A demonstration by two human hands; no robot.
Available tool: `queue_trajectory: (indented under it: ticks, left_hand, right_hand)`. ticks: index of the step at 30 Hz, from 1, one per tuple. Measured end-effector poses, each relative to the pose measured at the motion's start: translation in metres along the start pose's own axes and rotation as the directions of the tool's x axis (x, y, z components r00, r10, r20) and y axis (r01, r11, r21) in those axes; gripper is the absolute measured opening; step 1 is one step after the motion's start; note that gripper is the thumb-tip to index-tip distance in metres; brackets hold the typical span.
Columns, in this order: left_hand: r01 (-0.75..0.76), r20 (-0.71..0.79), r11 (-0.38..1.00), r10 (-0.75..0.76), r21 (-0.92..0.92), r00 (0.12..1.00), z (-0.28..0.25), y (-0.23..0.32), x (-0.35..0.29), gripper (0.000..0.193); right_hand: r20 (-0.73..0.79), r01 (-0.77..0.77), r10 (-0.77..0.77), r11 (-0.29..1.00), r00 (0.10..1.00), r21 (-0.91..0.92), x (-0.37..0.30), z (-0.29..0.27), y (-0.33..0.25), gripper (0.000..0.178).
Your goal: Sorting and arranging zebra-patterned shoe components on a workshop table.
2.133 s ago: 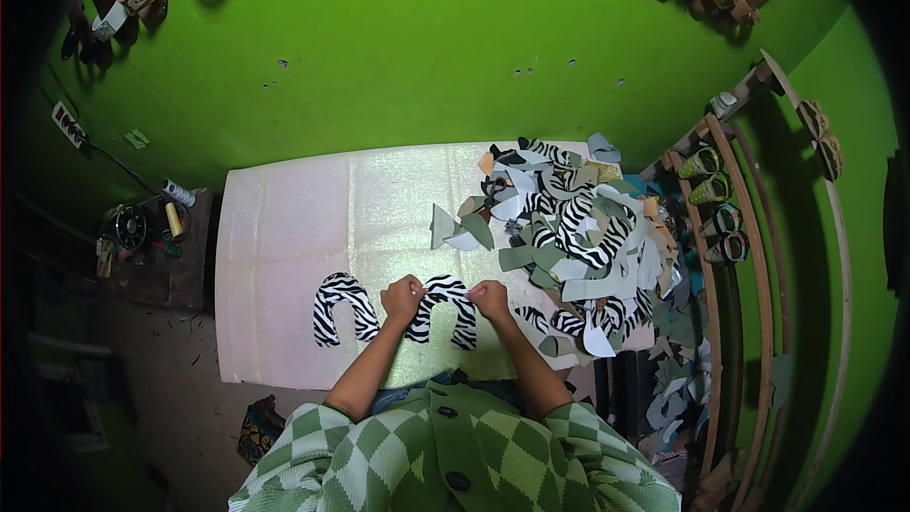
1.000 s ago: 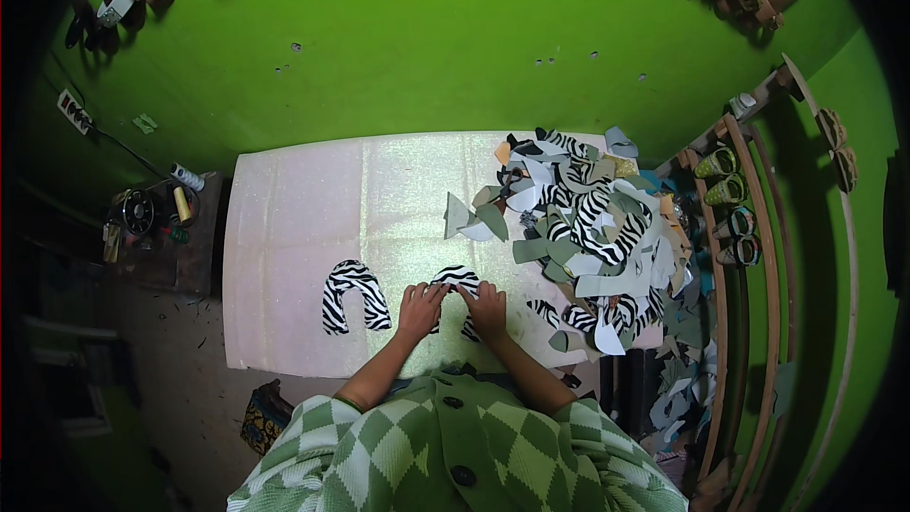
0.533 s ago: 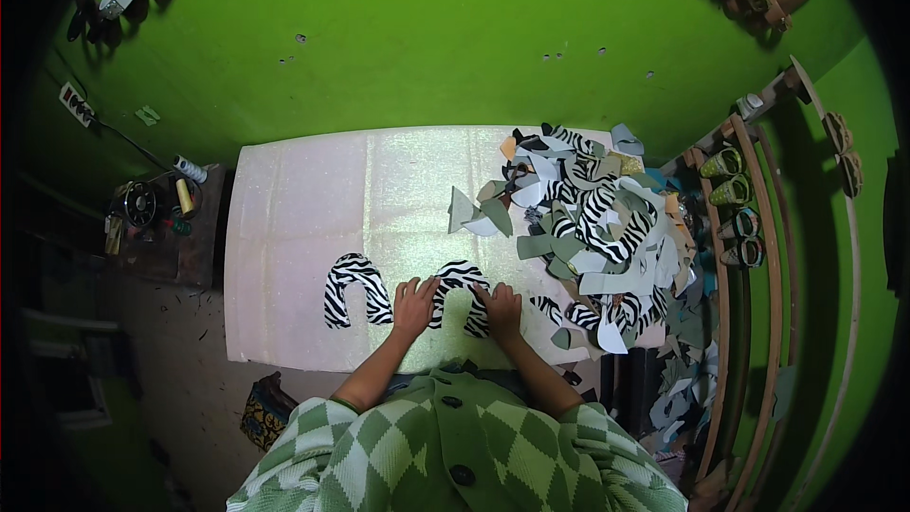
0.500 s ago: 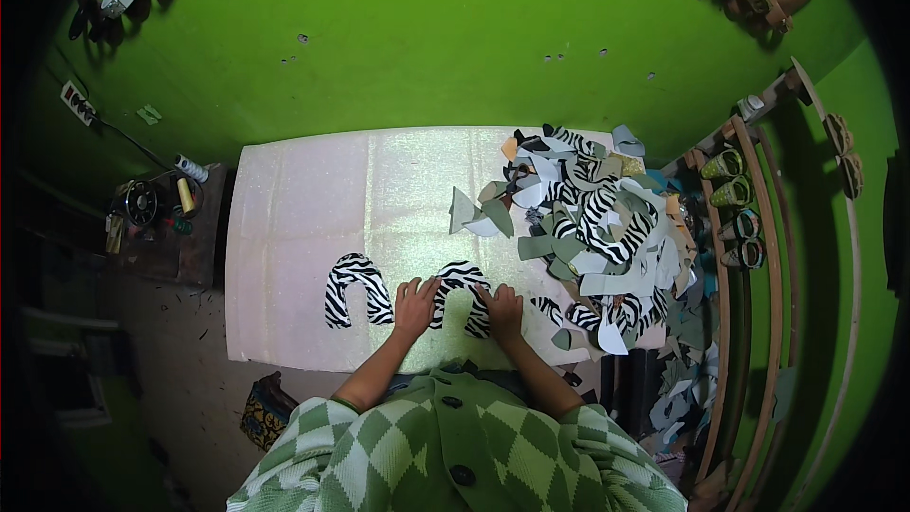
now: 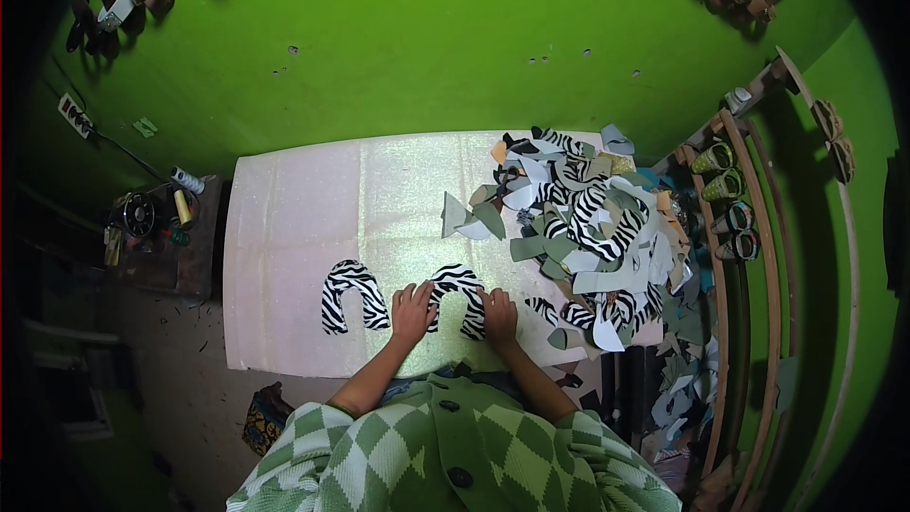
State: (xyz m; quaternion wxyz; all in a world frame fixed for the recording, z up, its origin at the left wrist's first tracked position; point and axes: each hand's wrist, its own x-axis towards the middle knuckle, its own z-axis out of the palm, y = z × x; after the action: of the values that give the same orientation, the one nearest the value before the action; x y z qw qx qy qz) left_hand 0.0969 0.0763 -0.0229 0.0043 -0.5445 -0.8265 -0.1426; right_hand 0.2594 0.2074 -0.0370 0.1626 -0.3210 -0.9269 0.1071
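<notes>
- Left hand point(image 5: 411, 309) and right hand point(image 5: 500, 312) lie flat, fingers spread, pressing the zebra-striped horseshoe-shaped cut piece point(image 5: 456, 298) on the white glittery tabletop point(image 5: 313, 199); nothing gripped
- Best to keep even palm pressure so it can't slide
- A matching zebra-striped arch piece point(image 5: 352, 294) lies just left; heap of offcut scraps point(image 5: 583, 223) sits right

Two arched cutouts lay side by side on the table point(image 5: 303, 190) near its front edge, left cutout point(image 5: 351, 296) clear of the hands, right cutout point(image 5: 459, 299) between left hand point(image 5: 412, 313) and right hand point(image 5: 500, 315), scrap pile point(image 5: 588, 228) to the right, shelves point(image 5: 739, 218) beyond it.
</notes>
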Motion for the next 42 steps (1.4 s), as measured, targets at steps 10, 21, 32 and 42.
queue_trajectory:
  ticks: [10,21,32,42]
  left_hand:
    - [0.000,0.043,0.999,0.002,-0.053,0.999,-0.005,0.014,0.009,0.050]
    - [-0.001,-0.031,1.000,0.001,-0.002,1.000,-0.001,0.017,0.013,0.039]
    - [0.096,-0.019,0.985,-0.099,-0.146,0.995,-0.002,0.017,0.015,0.038]
    - [0.460,0.150,0.647,-0.475,-0.608,0.867,0.013,0.003,0.019,0.034]
  right_hand:
    - [-0.019,0.009,-0.009,1.000,1.000,0.012,0.012,0.001,-0.024,0.050]
    - [0.099,-0.008,0.008,1.000,0.995,0.001,0.014,-0.005,-0.017,0.045]
    - [0.144,-0.228,0.210,0.966,0.967,0.123,0.003,-0.014,-0.002,0.033]
    - [0.375,-0.609,0.482,0.670,0.792,0.424,0.030,-0.013,-0.014,0.028]
